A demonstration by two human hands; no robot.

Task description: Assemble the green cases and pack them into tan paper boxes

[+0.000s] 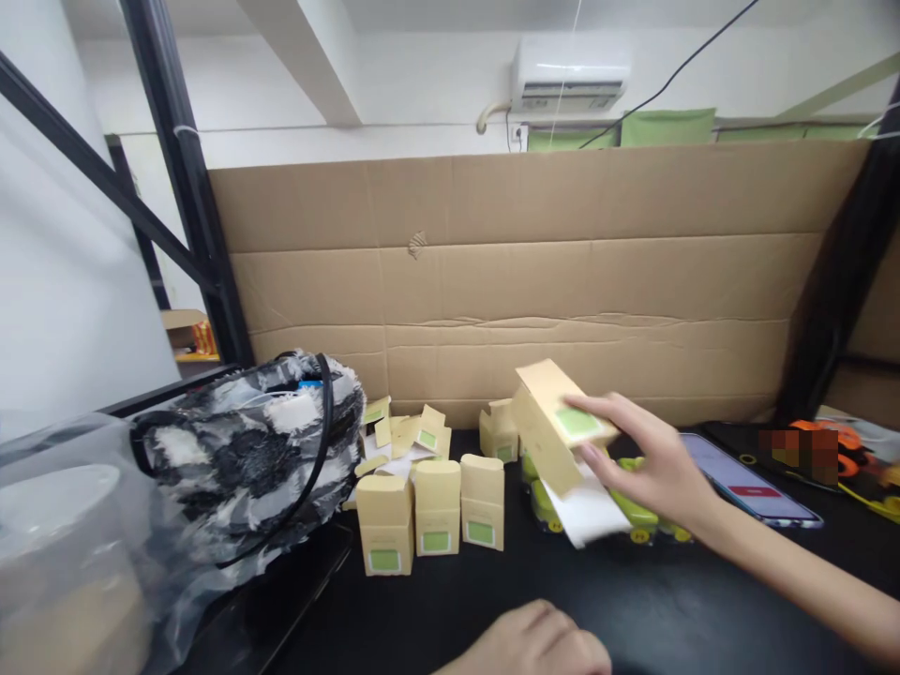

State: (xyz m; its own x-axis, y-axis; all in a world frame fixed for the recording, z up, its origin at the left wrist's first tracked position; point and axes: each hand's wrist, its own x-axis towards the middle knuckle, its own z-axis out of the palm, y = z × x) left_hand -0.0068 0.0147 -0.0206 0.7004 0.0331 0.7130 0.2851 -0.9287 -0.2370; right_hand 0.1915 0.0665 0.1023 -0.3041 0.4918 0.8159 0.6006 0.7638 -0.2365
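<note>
At the left edge of the black worktop (pixel 703 609) slumps a black-and-white fuzzy bag (pixel 253 450), with a clear plastic bag (pixel 63 544) in front of it. Right of the bag, three small tan cartons (pixel 432 520) stand upright in a row, green labels facing the camera; behind them, toward the cardboard backboard (pixel 534 281), lies a loose heap of unfolded cartons (pixel 400 433). The left hand (pixel 538 645) rests at the near edge, loosely curled, empty as far as shows. Up and to its right, the right hand (pixel 651 464) pinches a tan box (pixel 555 422) clear of the surface, fingers over its labelled face, thumb hidden. The box's long axis tilts from upper left to lower right, a white sheet (pixel 587 511) hanging below. Beneath it sit green items (pixel 633 516); a phone (pixel 749 483) lies farther right.
</note>
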